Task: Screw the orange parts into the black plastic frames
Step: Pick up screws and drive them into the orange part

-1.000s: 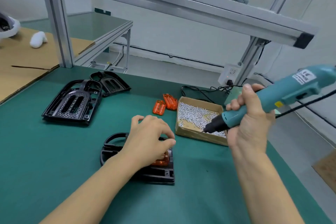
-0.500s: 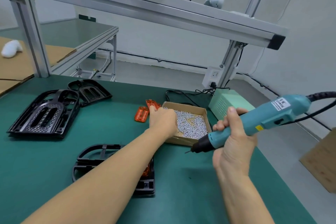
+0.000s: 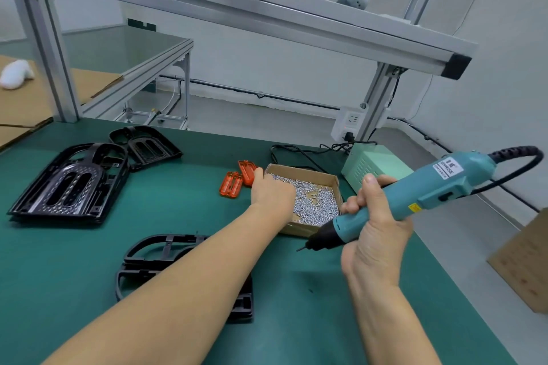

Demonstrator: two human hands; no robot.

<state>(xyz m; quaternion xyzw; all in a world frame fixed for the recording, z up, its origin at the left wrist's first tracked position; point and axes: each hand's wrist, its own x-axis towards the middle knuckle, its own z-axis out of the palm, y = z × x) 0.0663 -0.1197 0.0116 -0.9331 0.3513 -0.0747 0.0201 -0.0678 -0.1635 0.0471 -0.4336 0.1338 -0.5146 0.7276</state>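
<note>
A stack of black frames lies at the left of the green worktop, with another black frame near the front edge, partly under the left forearm. Two orange parts rest just left of a cardboard box of screws. The left hand reaches into that box, its grip hidden. The right hand is clenched around a teal electric screwdriver, tip angled down-left.

Both forearms are bare to the frame's edge; the left hand and right hand wear no gloves, rings or watch.
</note>
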